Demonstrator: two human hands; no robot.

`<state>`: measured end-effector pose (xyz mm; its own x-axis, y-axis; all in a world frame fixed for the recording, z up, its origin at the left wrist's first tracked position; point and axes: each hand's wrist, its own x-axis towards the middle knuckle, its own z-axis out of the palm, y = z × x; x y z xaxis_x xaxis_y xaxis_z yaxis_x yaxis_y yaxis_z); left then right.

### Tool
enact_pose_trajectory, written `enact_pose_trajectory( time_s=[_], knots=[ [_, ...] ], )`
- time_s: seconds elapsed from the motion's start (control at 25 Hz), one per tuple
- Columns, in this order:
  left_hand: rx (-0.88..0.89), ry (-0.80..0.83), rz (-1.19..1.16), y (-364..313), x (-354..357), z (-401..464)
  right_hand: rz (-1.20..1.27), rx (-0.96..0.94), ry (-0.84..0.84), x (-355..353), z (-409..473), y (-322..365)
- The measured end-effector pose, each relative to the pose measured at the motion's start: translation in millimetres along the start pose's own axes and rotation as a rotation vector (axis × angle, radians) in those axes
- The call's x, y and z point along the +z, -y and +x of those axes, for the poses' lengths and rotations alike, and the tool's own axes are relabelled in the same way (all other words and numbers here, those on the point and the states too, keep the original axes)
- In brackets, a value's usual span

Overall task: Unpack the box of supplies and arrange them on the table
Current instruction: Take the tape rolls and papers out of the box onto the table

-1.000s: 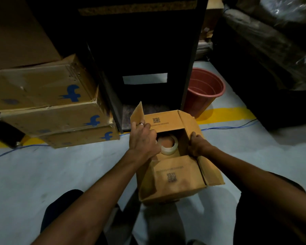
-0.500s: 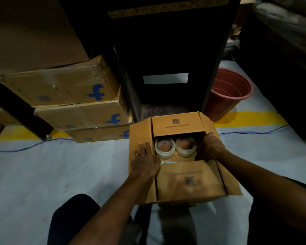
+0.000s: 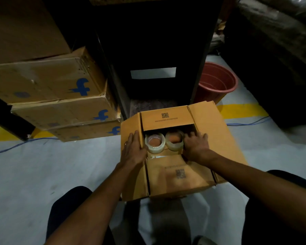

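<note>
Box: cardboard box (image 3: 177,174) sits on the pale floor (image 3: 42,174) between the person's knees; all four flaps are folded outward; the near and far flaps each carry a printed square code and a line of small text, too small to read
Contents: left tape roll (image 3: 155,143) and right tape roll (image 3: 174,140), both clear, lie side by side in the opening, touching each other, hollow cores facing up; a pale flat item shows just below them, too hidden to identify
Left hand: left hand (image 3: 133,149) lies flat on the left flap, fingers extended and relaxed, gripping nothing; the thumb side rests at the opening's edge against the left tape roll; a ring shows on one finger
Right hand: right hand (image 3: 195,145) rests at the right edge of the opening, fingers spread and loose; fingertips touch the side of the right tape roll; nothing is enclosed in a grasp
Surroundings: stacked cartons (image 3: 57,103) with blue logos stand to the left of the box; a dark cabinet (image 3: 157,41) stands directly behind it; a red bucket (image 3: 217,82) stands to the right of the cabinet; a yellow floor stripe (image 3: 240,111) and a blue cable (image 3: 249,123) run across the floor beyond the box
</note>
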<state>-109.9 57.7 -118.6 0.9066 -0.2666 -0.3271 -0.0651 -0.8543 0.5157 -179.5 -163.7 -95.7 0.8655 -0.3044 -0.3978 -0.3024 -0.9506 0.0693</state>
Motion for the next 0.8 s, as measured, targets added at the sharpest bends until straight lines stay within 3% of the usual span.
enact_pose_trajectory(
  time_s=[0.12,0.28,0.44,0.52,0.64,0.8],
  knots=[
    [0.058,-0.046,-0.034,-7.3,-2.7,12.5,0.202,-0.108,0.183,-6.4,-10.4,3.1],
    [0.039,-0.033,-0.061,-0.8,-0.4,13.7,0.306,-0.146,0.17,-41.7,-19.7,-8.4],
    [0.049,-0.012,-0.065,8.7,1.0,14.2,0.516,-0.266,0.738,-57.9,-31.5,-24.3],
    [0.06,-0.021,-0.073,8.3,1.2,15.4,0.513,-0.258,0.889,-44.4,-37.9,-18.9],
    [0.059,-0.03,-0.078,6.7,1.9,15.1,0.337,-0.356,0.86,-18.6,-45.9,-4.8],
    [0.059,-0.047,-0.085,7.7,6.1,14.2,0.306,-0.454,0.761,-3.4,-60.3,4.4]
  ],
)
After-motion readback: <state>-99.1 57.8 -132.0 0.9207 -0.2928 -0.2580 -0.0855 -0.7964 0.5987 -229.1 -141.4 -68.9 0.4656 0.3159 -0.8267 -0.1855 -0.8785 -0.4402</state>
